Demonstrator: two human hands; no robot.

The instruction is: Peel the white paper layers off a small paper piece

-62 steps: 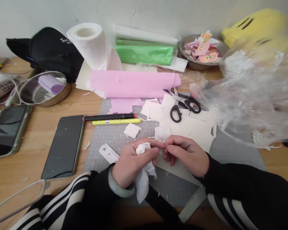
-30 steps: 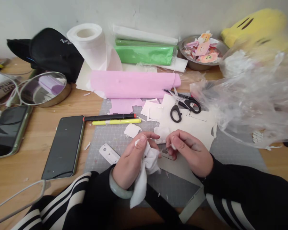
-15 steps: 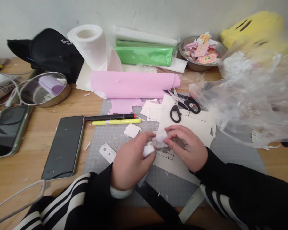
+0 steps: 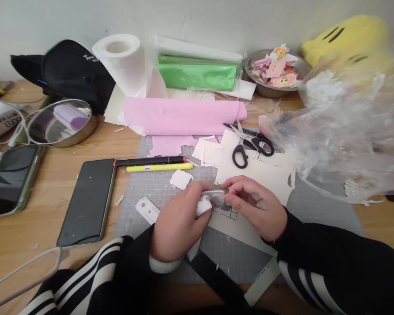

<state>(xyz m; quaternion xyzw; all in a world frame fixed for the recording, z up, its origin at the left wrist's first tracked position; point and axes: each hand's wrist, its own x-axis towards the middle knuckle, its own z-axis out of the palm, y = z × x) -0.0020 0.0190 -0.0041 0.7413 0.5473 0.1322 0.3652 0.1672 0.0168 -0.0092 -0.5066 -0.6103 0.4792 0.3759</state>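
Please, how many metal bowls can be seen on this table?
2. The left bowl sits in front of the black cap, with a purple object inside. The right bowl is at the back, full of paper pieces.

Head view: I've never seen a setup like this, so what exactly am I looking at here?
There is no machine here: these are a person's own two bare hands. One camera, worn on the head, looks forward and down, so every picture comes from the same place.

The left hand grips a bunched white tissue. The right hand has its fingertips close to the pale piece between the hands; whether they touch it is hard to tell.

Under the hands are a marked sheet of paper and a grey cutting mat. Around them lie scissors, a yellow marker, a black marker, a pink roll and two phones.
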